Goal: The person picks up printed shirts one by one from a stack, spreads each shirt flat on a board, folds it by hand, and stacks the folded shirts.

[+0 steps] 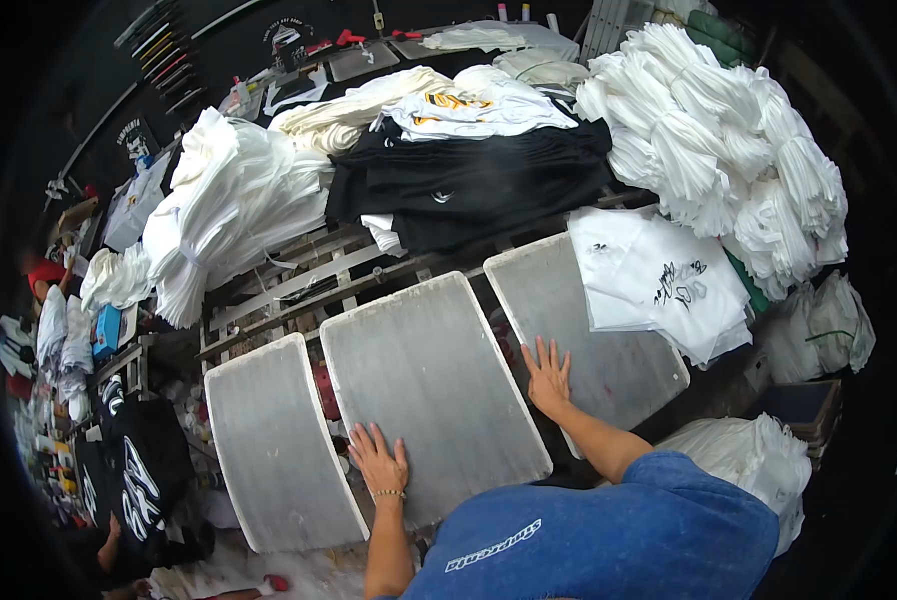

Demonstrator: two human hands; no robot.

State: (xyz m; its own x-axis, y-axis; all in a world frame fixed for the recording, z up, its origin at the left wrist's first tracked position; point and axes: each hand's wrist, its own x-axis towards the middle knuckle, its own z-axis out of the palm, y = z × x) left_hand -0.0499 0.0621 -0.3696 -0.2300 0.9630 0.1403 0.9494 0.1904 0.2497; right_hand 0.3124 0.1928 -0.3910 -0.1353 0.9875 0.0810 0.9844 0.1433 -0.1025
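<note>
My left hand (pixel 376 460) lies with its fingers spread at the left edge of the middle grey board (pixel 423 350), a flat panel with rounded corners and a pale rim. A beaded bracelet is on that wrist. With fingers apart, my right hand (pixel 546 378) lies at the left edge of the right grey board (pixel 608 375). Neither hand holds anything. Printed white fabric pieces (pixel 658 285), marked in black, cover the upper right part of that board. A third grey board (pixel 280 450) sits to the left of the middle one.
Behind the boards, folded black garments (pixel 478 185) lie on a slatted rack (pixel 298 285). Bundled white cloth stands at the left (pixel 233 205) and right (pixel 698 130). A white bag (pixel 753 465) is at my right. Another person's arm (pixel 110 545) shows at lower left, near black printed garments (pixel 138 470).
</note>
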